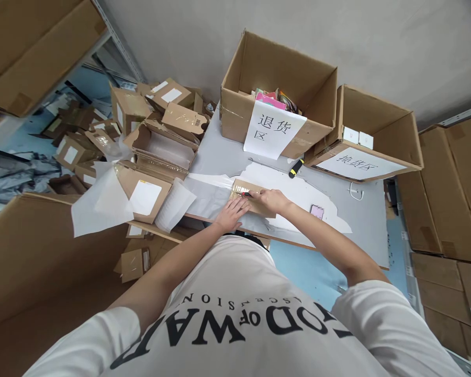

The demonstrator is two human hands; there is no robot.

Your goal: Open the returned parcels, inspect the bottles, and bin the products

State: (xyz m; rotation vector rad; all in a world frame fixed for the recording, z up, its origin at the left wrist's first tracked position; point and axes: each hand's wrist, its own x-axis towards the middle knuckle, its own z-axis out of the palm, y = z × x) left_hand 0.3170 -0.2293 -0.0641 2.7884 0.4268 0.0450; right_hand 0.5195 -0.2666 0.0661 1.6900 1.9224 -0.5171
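A small flat cardboard box (pixel 265 210) with shiny clear tape (pixel 241 186) over its far left part lies on the table, close to its front edge. My right hand (pixel 269 200) is closed around a slim black-and-red knife (pixel 244 194), its front end pointing left across the taped part. The blade itself is too small to make out. My left hand (pixel 232 213) rests flat on the near left part of the box, fingers stretched out. A phone (pixel 316 211) with a pink screen lies to the right, on white paper (pixel 288 188).
Behind stand two open cartons with handwritten sheets, the larger carton (pixel 235 118) and the smaller carton (pixel 392 149). A yellow-and-black tool (pixel 296 168) lies before them. Opened boxes (pixel 143 188) and white wrapping (pixel 102 199) pile up left. Stacked cartons (pixel 435 193) stand right.
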